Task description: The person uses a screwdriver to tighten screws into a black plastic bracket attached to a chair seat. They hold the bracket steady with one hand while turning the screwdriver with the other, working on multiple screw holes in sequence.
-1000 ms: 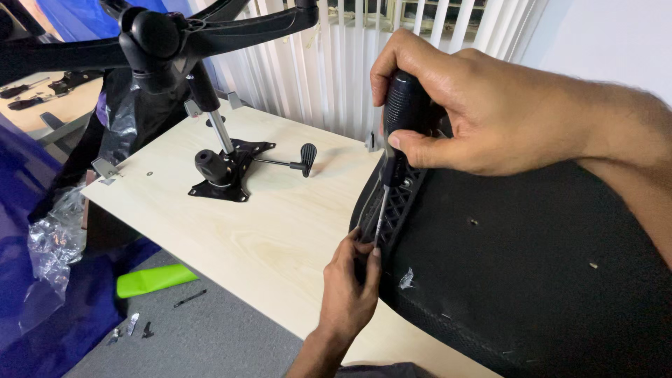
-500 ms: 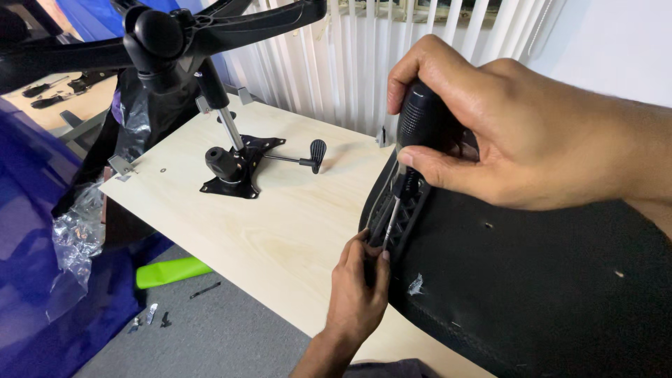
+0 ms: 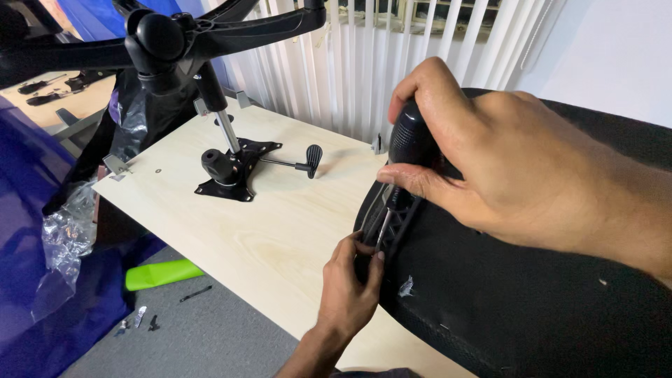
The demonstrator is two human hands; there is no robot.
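Note:
My right hand [image 3: 511,168] grips the black handle of a screwdriver [image 3: 409,143], its shaft pointing down into a black plastic bracket [image 3: 395,227] on the edge of a black chair seat [image 3: 532,294]. My left hand [image 3: 350,287] pinches the bracket and the screwdriver tip at the seat's edge, where it overhangs the light wooden table [image 3: 280,231].
A black chair tilt plate with a lever [image 3: 238,168] lies on the table under an upturned star base [image 3: 175,38]. Crumpled clear plastic [image 3: 66,245] hangs at the left. On the grey floor lie a green object [image 3: 161,273] and small loose parts [image 3: 143,318]. White blinds stand behind.
The view has shifted slightly closer and to the right. My right hand stays on the screwdriver handle, a little rotated; my left hand keeps its pinch at the bracket.

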